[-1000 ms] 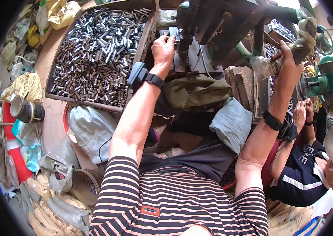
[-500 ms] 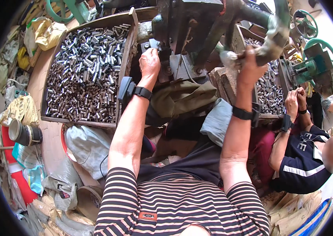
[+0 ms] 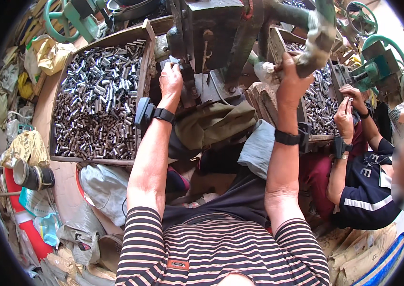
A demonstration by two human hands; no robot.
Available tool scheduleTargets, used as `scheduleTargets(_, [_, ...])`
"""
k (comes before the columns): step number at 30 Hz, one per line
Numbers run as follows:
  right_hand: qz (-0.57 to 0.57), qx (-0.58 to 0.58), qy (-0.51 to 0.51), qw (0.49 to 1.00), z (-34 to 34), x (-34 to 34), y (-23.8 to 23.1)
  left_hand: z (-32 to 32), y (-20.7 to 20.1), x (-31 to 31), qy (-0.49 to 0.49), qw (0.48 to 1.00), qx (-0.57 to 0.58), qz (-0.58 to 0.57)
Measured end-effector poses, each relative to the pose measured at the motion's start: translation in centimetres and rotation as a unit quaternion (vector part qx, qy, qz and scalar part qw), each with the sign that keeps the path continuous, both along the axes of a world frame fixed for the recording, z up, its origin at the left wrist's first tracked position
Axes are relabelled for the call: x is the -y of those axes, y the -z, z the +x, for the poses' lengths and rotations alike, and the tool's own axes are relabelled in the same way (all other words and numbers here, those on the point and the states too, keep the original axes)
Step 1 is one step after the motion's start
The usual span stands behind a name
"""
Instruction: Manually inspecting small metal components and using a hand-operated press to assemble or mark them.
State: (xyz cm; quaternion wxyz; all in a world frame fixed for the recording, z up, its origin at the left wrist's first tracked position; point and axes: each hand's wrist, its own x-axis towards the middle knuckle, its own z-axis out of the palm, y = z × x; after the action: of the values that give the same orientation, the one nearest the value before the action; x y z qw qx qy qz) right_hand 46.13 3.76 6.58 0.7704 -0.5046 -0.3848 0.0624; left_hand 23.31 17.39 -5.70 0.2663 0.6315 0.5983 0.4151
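Observation:
My left hand [image 3: 170,82] is closed beside the dark metal hand press [image 3: 214,35], its fingertips pinched on a small shiny piece [image 3: 169,61] mostly hidden by the fingers. Right of the press, my right hand [image 3: 292,82] is wrapped round the press's lever [image 3: 317,40], which is bound in pale, worn cloth. A wooden box full of short metal tubes [image 3: 99,102] stands to the left of my left hand. Another lot of metal tubes [image 3: 320,107] fills a box beyond my right wrist.
Olive cloth [image 3: 216,124] lies below the press, with wooden blocks [image 3: 263,100] beside it. A co-worker [image 3: 366,183] sits close on my right, hands together near a green press [image 3: 373,71]. Bags [image 3: 80,233] and a red-rimmed container crowd the floor at left.
The lever and my right hand have shifted slightly, the lever no longer blurred. My left hand stays by the press. The whole view has slid a little; the co-worker's hands have moved lower.

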Motion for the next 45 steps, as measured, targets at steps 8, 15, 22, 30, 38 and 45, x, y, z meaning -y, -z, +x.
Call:
scheduleTargets(8, [-0.050, 0.001, -0.062, 0.997, 0.6, 0.7, -2.1, -1.4, 1.4, -1.2, 0.010, 0.993, 0.112, -0.041])
scheduleTargets(15, [-0.057, -0.025, -0.088, 0.994, 1.2, 1.2, -3.5, -3.6, -0.7, 2.3, 0.026, 0.984, 0.162, -0.074])
scheduleTargets(22, [-0.070, 0.023, -0.051, 0.996, 0.2, 1.6, 0.0, -6.3, -5.6, 8.7, 0.086, 0.969, 0.190, -0.135])
scheduleTargets(30, [-0.047, -0.004, -0.109, 0.993, -0.6, 5.3, -0.7, -10.0, -12.3, 15.7, 0.152, 0.953, 0.250, -0.077])
scheduleTargets(38, [0.131, -0.036, -0.098, 0.986, -4.4, 16.1, -7.8, -14.0, -25.9, 24.9, 0.240, 0.850, 0.441, 0.161])
scheduleTargets(45, [0.391, 0.124, -0.267, 0.872, -8.0, 23.4, -18.1, -12.5, -32.1, 31.1, 0.426, 0.714, 0.472, 0.293])
